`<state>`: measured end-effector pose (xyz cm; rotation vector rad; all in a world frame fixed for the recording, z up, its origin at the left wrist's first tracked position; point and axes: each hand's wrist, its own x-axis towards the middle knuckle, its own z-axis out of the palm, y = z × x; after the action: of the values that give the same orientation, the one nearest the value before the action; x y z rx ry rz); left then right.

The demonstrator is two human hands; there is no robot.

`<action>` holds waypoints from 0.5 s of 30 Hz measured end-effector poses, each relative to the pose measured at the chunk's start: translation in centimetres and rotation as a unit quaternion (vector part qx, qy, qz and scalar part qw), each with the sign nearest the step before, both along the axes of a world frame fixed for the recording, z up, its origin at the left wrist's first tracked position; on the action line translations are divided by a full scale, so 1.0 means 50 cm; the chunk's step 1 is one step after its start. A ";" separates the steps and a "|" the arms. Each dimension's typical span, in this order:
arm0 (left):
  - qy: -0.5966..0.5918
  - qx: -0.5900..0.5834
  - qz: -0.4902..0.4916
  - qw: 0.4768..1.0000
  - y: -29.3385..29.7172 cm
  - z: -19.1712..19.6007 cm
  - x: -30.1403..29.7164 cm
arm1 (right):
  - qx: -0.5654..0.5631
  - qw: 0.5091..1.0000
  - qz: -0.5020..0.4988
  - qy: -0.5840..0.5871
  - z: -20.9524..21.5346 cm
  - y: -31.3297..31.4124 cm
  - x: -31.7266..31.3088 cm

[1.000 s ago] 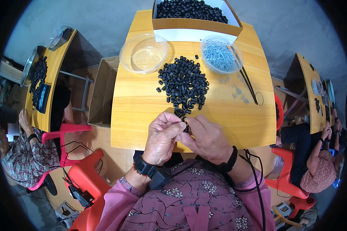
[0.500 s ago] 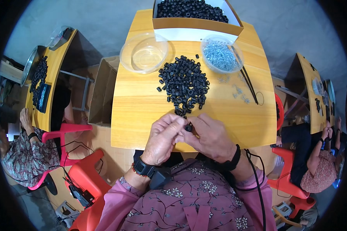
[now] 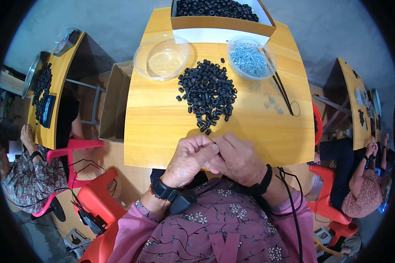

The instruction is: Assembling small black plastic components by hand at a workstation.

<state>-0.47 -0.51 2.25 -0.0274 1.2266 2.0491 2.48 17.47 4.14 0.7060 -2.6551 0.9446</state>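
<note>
Standing leftmost on the wooden table (image 3: pixel 162 118) is a clear bowl (image 3: pixel 161 61); then comes the left hand (image 3: pixel 185 161), fingers bent, anything it pinches hidden; the pile of black pieces (image 3: pixel 208 92), lying just beyond; the right hand (image 3: pixel 241 161), curled, fingertips meeting the left's, its hold impossible to tell; and a tub (image 3: pixel 272 51) of small bluish pieces (image 3: pixel 248 60)

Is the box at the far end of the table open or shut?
Open: the box is uncovered on top, showing black pieces inside.
</note>
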 end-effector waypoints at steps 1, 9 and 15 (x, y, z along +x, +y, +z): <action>0.003 0.000 0.000 1.000 0.000 -0.001 0.001 | -0.002 1.000 -0.008 -0.002 -0.001 -0.001 0.003; -0.059 0.077 0.064 0.993 -0.003 -0.002 -0.001 | -0.002 0.999 0.004 0.032 0.008 0.008 -0.010; -0.011 0.040 0.064 0.997 0.005 -0.014 0.005 | -0.016 1.000 -0.008 -0.007 -0.012 0.008 -0.010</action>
<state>-0.21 -0.26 1.53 -0.0919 1.1543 2.2004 2.00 17.89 3.56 0.6731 -2.6475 0.9891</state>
